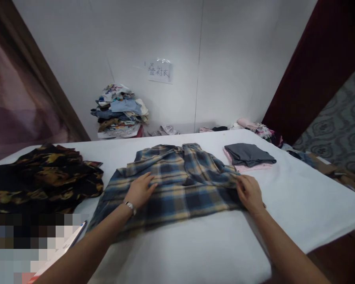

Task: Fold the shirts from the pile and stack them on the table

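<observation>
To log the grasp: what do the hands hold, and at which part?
The right hand pinches the plaid shirt at its right edge; the left hand only presses flat on it.

**One handwritten sign on the wall**

A white paper sign (159,71) is stuck to the pale wall (239,59), above the pile of clothes (121,112) on the floor. It carries three handwritten Chinese characters in dark ink, which look like 叠衬衣; the strokes are small and somewhat blurred, so the reading is not certain. No other writing, label, brand or number can be read anywhere else.
</observation>
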A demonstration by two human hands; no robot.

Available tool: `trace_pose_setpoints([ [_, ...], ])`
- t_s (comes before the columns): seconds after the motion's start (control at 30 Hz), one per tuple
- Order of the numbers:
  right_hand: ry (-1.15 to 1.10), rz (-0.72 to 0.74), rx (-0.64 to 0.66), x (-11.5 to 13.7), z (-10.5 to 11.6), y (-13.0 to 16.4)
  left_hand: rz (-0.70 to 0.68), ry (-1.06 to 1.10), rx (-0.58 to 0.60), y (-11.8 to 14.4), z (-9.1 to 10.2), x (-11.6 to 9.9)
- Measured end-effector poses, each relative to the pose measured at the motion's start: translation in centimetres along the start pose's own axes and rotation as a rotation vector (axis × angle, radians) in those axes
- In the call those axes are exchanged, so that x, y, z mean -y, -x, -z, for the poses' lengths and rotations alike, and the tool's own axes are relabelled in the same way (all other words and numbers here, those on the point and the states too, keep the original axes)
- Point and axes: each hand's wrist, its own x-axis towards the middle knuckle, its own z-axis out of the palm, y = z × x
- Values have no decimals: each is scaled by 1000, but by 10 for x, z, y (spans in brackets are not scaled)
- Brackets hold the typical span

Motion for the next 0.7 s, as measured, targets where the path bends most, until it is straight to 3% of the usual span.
trace_pose_setpoints([
  [0.1,-149,181,298,15,-3,1,-177,22,2,-59,-10,-45],
  [0.17,-174,207,482,20,-7,2,-271,2,45,-101,-20,-76],
  [0.23,-157,189,545,22,-12,3,-322,-16,76,-142,-33,-105],
  [0.37,-151,159,536,20,-16,6,-392,-85,127,-211,-63,-148],
  [0.53,-143,151,540,21,-16,8,-500,-222,216,-254,-89,-170],
  [0.7,-104,123,573,24,-14,8,-559,-357,212,-261,-82,-166],
])
